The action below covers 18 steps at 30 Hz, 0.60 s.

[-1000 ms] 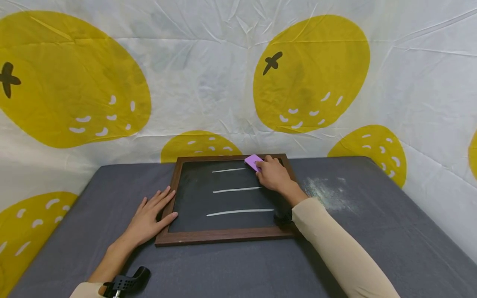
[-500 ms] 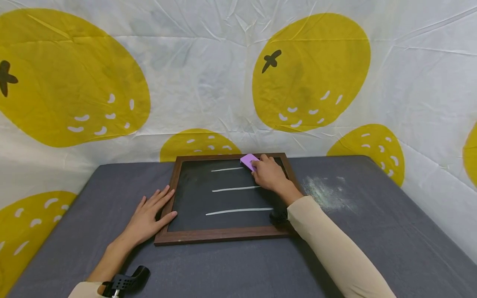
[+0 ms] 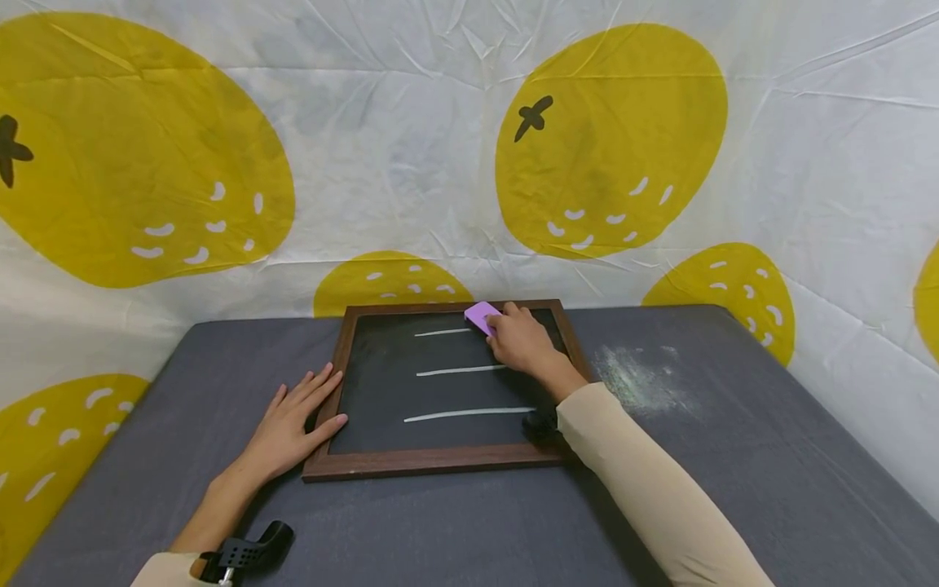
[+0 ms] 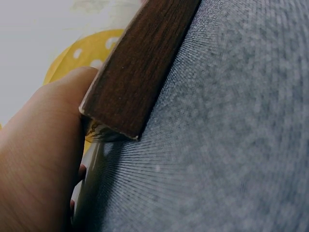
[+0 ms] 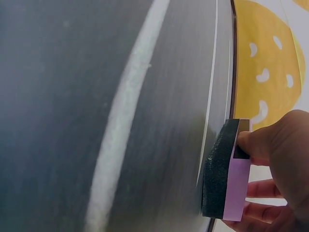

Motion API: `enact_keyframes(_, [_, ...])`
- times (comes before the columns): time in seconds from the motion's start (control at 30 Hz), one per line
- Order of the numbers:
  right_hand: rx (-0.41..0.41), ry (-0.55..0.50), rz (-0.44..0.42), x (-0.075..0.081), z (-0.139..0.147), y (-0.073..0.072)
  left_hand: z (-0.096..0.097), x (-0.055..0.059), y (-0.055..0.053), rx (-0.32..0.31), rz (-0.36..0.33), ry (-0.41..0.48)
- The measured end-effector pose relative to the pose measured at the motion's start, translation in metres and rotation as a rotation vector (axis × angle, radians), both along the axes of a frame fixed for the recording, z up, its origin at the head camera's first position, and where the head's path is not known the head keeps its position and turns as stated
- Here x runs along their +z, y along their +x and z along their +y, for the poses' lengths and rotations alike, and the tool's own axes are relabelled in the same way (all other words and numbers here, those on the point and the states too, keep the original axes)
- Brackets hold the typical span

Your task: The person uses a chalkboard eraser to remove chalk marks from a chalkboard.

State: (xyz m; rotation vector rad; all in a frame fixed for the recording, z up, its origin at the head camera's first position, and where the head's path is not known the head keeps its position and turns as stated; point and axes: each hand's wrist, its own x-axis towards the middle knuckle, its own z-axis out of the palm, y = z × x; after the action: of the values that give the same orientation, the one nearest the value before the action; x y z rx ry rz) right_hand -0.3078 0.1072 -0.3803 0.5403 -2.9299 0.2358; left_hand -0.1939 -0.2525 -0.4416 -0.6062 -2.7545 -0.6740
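Observation:
A blackboard (image 3: pixel 381 436) in a dark wooden frame lies on the table, crossed by three white chalk lines. My right hand (image 3: pixel 522 341) grips a purple chalkboard eraser (image 3: pixel 480 316) near the board's far edge, at the right end of the top line. In the right wrist view the eraser (image 5: pixel 236 188) shows a dark felt side against the board, pinched between thumb and fingers. My left hand (image 3: pixel 289 428) rests with spread, straight fingers on the left side of the frame. The left wrist view shows that hand (image 4: pixel 43 154) beside the frame's corner (image 4: pixel 130 82).
Grey cloth (image 3: pixel 440 530) covers the table. A smear of pale chalk dust (image 3: pixel 638 379) marks it right of the board. Behind stands a white curtain (image 3: pixel 396 163) with yellow fruit prints. A black wrist mount (image 3: pixel 249 554) sits on the left wrist.
My right hand has slid the eraser leftward along the top chalk line, and the visible part of that line is shorter. The left hand stays in place on the frame.

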Motion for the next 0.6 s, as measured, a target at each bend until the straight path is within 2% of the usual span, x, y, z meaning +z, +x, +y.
enact_keyframes(0.4, [0.035, 0.014, 0.01, 0.0, -0.01, -0.001, 0.0, -0.001, -0.001, 0.001, 0.01, -0.014])
enact_keyframes(0.6, [0.045, 0.018, 0.014, -0.001, -0.018, -0.003, 0.0, 0.001, -0.001, 0.006, -0.006, -0.021])
